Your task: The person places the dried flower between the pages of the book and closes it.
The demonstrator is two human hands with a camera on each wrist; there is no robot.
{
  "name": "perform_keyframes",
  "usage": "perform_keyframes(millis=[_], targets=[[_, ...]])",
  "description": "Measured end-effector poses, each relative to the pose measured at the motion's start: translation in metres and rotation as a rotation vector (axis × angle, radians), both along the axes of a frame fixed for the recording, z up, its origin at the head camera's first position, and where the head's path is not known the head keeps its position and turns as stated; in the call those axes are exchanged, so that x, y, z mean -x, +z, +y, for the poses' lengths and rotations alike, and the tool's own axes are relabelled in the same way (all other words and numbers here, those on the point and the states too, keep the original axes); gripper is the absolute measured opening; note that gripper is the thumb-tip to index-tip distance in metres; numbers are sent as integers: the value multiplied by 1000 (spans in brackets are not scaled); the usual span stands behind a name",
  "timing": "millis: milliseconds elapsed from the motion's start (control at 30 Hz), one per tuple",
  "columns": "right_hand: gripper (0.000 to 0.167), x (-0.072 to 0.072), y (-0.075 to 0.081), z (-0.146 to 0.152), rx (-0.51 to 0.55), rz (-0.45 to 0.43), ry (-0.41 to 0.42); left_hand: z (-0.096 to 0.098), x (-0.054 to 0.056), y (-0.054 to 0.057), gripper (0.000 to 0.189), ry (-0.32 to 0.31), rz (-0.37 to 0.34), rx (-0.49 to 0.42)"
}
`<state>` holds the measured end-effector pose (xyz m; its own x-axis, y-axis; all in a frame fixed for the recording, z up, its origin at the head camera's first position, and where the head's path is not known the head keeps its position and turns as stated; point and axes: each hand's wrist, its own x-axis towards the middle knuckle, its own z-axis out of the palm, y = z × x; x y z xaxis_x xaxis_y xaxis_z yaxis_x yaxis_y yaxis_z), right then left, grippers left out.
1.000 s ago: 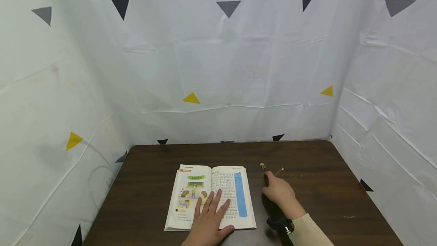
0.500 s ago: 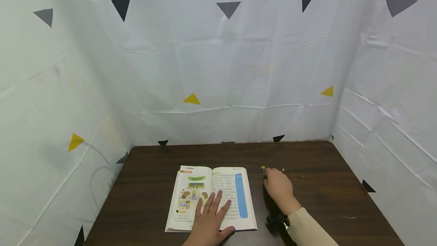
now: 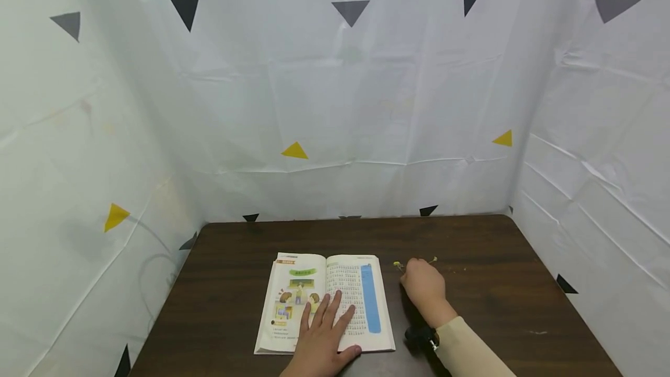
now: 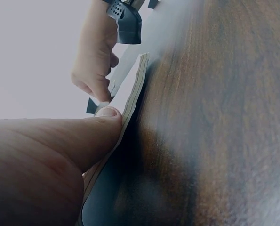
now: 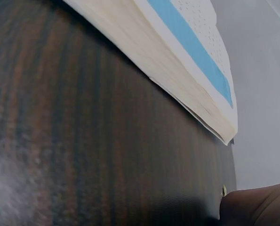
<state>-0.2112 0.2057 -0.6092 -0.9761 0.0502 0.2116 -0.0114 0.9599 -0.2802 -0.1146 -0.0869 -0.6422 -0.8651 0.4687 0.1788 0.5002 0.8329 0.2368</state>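
Observation:
An open book [image 3: 277, 301] with printed pages lies on the table. Spread over its lower middle is my left hand [image 3: 321, 339], fingers straight and pressing the pages. In the left wrist view its thumb [image 4: 100, 129] rests along the book's edge. To the right of the book, my right hand [image 3: 425, 291] is low at the table, fingers curled, pinching a small yellow flower [image 3: 398, 264] whose head sticks out on the left. A second yellow flower head [image 3: 433, 260] shows just past the knuckles. The stems and fingertips are mostly hidden under the hand.
The dark wooden table [image 3: 502, 295] reaches back to a white sheet [image 3: 366, 109] with black, grey and yellow triangles. Tiny crumbs [image 3: 464, 269] lie right of the right hand. A black wrist strap [image 3: 420, 336] sits on the right wrist.
My right hand has gone from a pointing finger to curled fingers and shifted slightly left. The left flower head has tipped lower and leftward. The left hand and book stay put.

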Motion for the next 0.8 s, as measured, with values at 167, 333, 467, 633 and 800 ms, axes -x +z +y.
perform_keyframes(millis=[167, 333, 467, 633, 800], targets=[[14, -1, 0, -1, -8, -18, -1, 0, -1, 2, 80, 4, -39, -5], [22, 0, -2, 1, 27, -44, -2, 1, 0, 4, 80, 2, -61, -6], [18, 0, -5, 3, 70, -32, 16, 0, 0, 4, 80, 1, -61, -8], [18, -5, -4, 2, 176, 7, 67, 0, 0, 3, 80, 3, -50, -3], [10, -12, 2, -5, 245, 111, 95, 0, 0, 4, 80, 4, -50, -4]])
